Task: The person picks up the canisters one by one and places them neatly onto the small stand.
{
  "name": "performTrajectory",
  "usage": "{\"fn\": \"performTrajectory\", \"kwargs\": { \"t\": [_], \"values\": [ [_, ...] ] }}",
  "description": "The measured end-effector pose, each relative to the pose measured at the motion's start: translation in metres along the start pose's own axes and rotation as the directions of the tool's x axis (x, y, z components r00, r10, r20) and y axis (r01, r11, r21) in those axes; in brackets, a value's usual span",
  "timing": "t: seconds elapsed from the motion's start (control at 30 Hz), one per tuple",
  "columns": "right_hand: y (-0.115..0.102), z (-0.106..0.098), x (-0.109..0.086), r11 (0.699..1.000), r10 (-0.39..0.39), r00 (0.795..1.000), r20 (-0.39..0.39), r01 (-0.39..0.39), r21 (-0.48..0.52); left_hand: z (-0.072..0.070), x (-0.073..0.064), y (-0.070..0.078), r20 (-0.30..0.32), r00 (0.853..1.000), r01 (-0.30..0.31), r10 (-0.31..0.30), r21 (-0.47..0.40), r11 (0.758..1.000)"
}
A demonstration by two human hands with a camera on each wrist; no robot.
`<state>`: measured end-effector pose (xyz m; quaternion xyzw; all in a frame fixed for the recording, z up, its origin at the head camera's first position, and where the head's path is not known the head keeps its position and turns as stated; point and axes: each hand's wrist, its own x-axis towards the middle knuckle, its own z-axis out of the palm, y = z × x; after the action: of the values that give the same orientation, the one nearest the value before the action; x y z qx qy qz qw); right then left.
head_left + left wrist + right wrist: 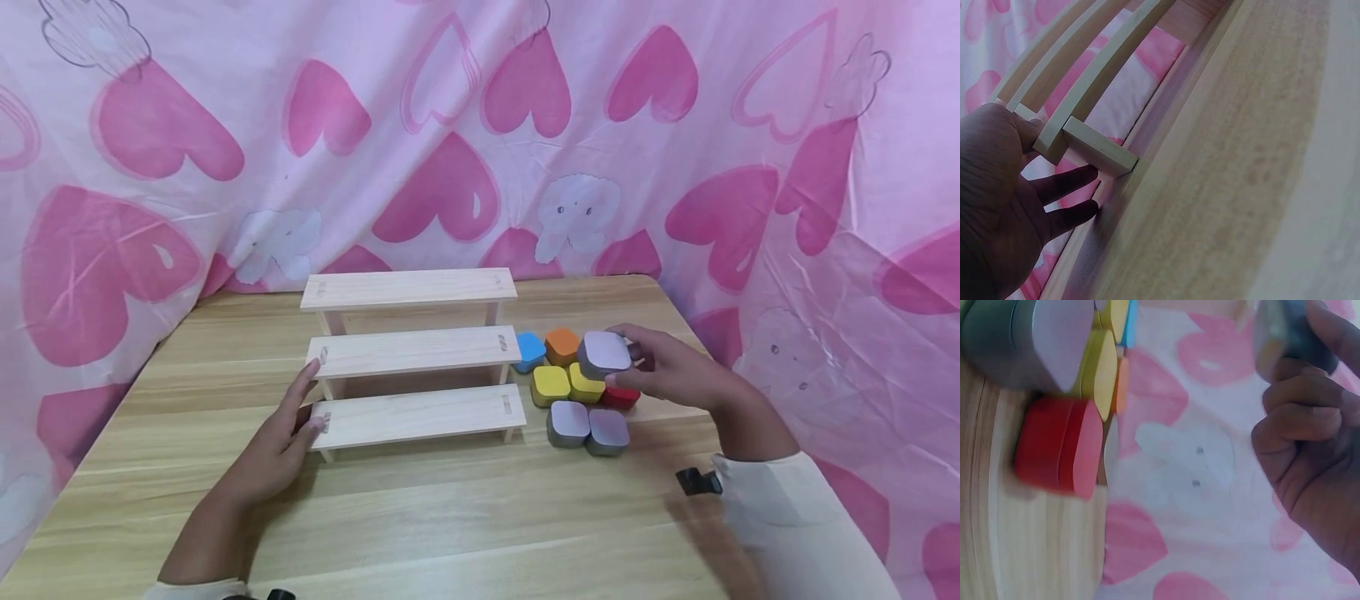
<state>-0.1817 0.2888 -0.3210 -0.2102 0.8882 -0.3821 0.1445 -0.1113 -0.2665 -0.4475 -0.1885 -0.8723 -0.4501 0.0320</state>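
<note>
A three-tier wooden stand [412, 350] sits on the table. Against its left end rests my left hand [277, 446], thumb over the lowest board and a straight finger at the middle board. The left wrist view shows two more fingers stretched out beside a leg [1100, 147]. My right hand [671, 367] pinches a small grey rounded-square tin [605, 354] by its right side, raised over the other tins. The right wrist view has this tin [1291, 340] blurred at the top. Below it are a red tin [621, 397] and a yellow tin [587, 383], both partly covered.
Right of the stand lie a second yellow tin [551, 386], an orange tin [562, 346], a blue tin [530, 352] and two grey tins [568, 424]. A pink heart-print cloth [442, 192] hangs behind and to the right of the wood-grain table [450, 533].
</note>
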Motion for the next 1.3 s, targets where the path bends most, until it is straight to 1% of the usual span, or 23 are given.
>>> {"fn": "performTrajectory", "kwargs": {
  "t": [0.13, 0.4, 0.6, 0.7, 0.8, 0.93, 1.13, 1.2, 1.3],
  "values": [
    [-0.01, 0.005, 0.014, 0.999, -0.011, 1.0, 0.0, 0.011, 0.041, 0.0, 0.0, 0.001, -0.001, 1.0, 0.002, -0.002, 0.002, 1.0],
    [-0.032, 0.019, 0.038, 0.992, -0.039, 0.998, -0.045, 0.044, 0.122, -0.001, 0.0, 0.001, -0.008, 1.0, -0.003, 0.003, 0.007, 1.0],
    [-0.045, 0.035, 0.057, 0.986, -0.038, 0.998, -0.043, 0.044, 0.158, -0.001, -0.001, 0.001, -0.006, 1.0, 0.006, -0.006, 0.012, 1.0],
    [-0.049, 0.039, 0.066, 0.984, -0.039, 0.998, -0.04, 0.045, 0.17, -0.001, -0.001, 0.001, -0.006, 1.0, 0.009, -0.009, 0.012, 1.0],
    [-0.053, 0.04, 0.076, 0.985, -0.044, 0.998, -0.045, 0.051, 0.165, -0.001, 0.0, 0.001, -0.007, 1.0, 0.008, -0.008, 0.017, 1.0],
    [-0.062, 0.039, 0.089, 0.989, -0.091, 0.995, -0.046, 0.095, 0.116, -0.002, 0.0, 0.001, -0.004, 1.0, 0.022, -0.022, 0.026, 0.999],
    [-0.09, 0.044, 0.11, 0.988, -0.145, 0.989, -0.018, 0.146, 0.055, -0.004, -0.002, 0.001, -0.005, 0.999, 0.046, -0.046, 0.032, 0.998],
    [-0.099, 0.048, 0.117, 0.986, -0.159, 0.987, -0.011, 0.159, 0.045, -0.003, -0.001, 0.001, -0.002, 0.999, 0.046, -0.046, 0.032, 0.998],
    [-0.111, 0.058, 0.13, 0.979, -0.202, 0.979, 0.003, 0.202, 0.034, -0.002, 0.0, 0.0, -0.002, 0.999, 0.042, -0.042, 0.034, 0.999]
  ]
}}
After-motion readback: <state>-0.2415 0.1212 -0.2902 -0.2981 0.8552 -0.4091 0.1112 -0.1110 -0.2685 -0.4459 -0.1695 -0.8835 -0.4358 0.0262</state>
